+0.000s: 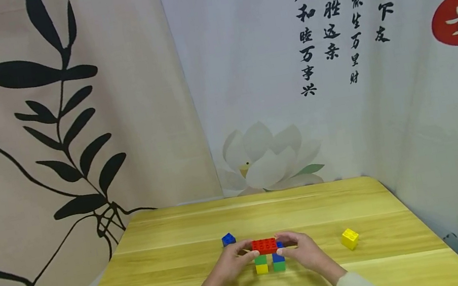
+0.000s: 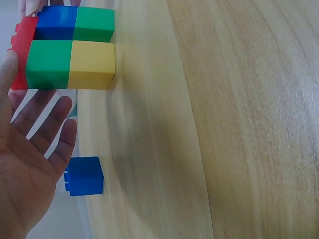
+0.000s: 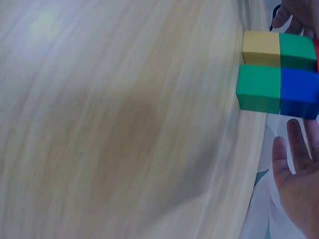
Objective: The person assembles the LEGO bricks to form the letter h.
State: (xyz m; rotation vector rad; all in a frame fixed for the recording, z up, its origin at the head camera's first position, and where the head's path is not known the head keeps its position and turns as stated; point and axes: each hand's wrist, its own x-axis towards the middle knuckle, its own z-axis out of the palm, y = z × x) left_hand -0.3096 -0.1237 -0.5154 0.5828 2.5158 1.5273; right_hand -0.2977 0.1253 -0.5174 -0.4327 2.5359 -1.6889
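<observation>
A red brick [image 1: 265, 246] lies across two small block columns standing on the table. The left column is a green block [image 1: 260, 260] over a yellow block [image 1: 262, 269]; the right is a blue block [image 1: 278, 257] over a green one [image 1: 279, 267]. My left hand [image 1: 234, 260] pinches the red brick's left end, thumb in front and fingers behind. At the right column my right hand [image 1: 302, 250] holds the blue block near its top, thumb in front. Part of the blue block's studded top shows beyond the red brick's right end.
A loose blue block [image 1: 228, 239] sits behind my left hand. Off to the right is a yellow block [image 1: 350, 239]. The wooden table [image 1: 175, 256] ends at a printed cloth backdrop [image 1: 150, 100].
</observation>
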